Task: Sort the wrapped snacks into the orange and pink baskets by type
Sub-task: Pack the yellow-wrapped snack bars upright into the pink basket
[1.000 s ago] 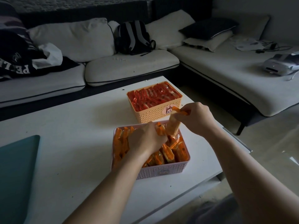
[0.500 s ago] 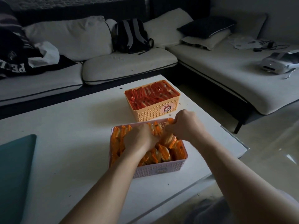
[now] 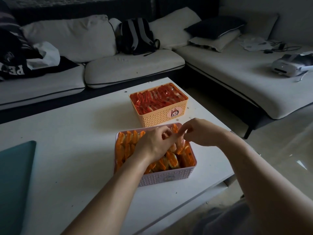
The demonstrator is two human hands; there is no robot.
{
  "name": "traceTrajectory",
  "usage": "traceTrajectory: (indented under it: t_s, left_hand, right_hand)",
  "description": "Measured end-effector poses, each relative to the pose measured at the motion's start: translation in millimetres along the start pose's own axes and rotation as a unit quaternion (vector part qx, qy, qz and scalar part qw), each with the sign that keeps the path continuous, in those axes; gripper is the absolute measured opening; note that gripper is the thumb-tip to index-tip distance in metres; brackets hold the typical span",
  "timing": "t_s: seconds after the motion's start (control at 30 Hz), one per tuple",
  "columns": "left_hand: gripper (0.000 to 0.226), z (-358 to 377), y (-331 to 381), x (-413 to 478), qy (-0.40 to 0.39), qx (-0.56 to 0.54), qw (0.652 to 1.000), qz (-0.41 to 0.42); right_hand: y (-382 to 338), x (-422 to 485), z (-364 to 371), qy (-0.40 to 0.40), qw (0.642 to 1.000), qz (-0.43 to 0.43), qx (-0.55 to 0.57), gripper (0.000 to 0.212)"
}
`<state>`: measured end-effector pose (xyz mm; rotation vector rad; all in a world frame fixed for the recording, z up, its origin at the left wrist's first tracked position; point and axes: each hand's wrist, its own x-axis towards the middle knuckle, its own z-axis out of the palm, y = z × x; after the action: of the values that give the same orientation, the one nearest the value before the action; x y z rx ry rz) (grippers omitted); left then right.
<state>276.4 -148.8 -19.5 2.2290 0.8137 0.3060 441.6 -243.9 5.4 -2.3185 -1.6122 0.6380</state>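
Tucking orange-wrapped snacks (image 3: 171, 161) upright into pink basket (image 3: 166, 178), set near front edge of white table (image 3: 67, 141).

Right hand (image 3: 201, 133): thumb and forefinger pinching top of one packet (image 3: 179, 145), towards far right of the rows.

Left hand (image 3: 155, 144): fingers curled down among the packets, seemingly parting them; cannot tell whether gripping any.

Orange basket (image 3: 162, 117): just behind pink one, packed with red-wrapped snacks (image 3: 157, 99).

Sorting judged nearly complete, both baskets full.

Risks:
- forcing the packet into a tight row, crushing it or popping neighbours up over the rim;
- dragging left hand out carelessly, toppling standing packets;
- pushing sideways, sliding the light basket towards table edge.
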Motion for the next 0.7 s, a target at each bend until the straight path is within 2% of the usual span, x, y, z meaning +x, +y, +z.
traceTrajectory:
  t_s: [0.07, 0.13, 0.2, 0.27, 0.53, 0.63, 0.7]
  left_hand:
    - [0.044, 0, 0, 0, 0.005, 0.058, 0.998, 0.005]
    - [0.034, -1, -2, 2, 0.031, 0.079, 0.996, -0.001]
    - [0.025, -4, -3, 4, 0.078, 0.063, 0.995, -0.009]
    - [0.025, -5, -1, 6, 0.102, 0.062, 0.993, -0.014]
    - [0.028, 19, 0, 12, 0.091, 0.132, 0.987, -0.005]
    - [0.034, 26, 0, 15, 0.101, 0.210, 0.973, -0.012]
    - [0.043, 28, -4, 16, 0.089, 0.222, 0.971, -0.020]
  right_hand:
    - [1, 1, 4, -0.034, 0.997, 0.003, -0.062, 0.037]
    - [-3, 2, 12, -0.066, 0.992, 0.003, -0.104, 0.037]
    - [-3, 5, 17, -0.044, 0.991, 0.000, -0.130, 0.037]
    - [-1, 8, 17, -0.006, 0.989, -0.007, -0.145, 0.036]
    - [8, -5, -16, 0.110, 0.992, -0.057, 0.005, 0.024]
    - [3, -12, -19, 0.110, 0.991, -0.041, 0.068, 0.025]
    - [-1, -14, -17, 0.102, 0.992, -0.032, 0.060, 0.028]
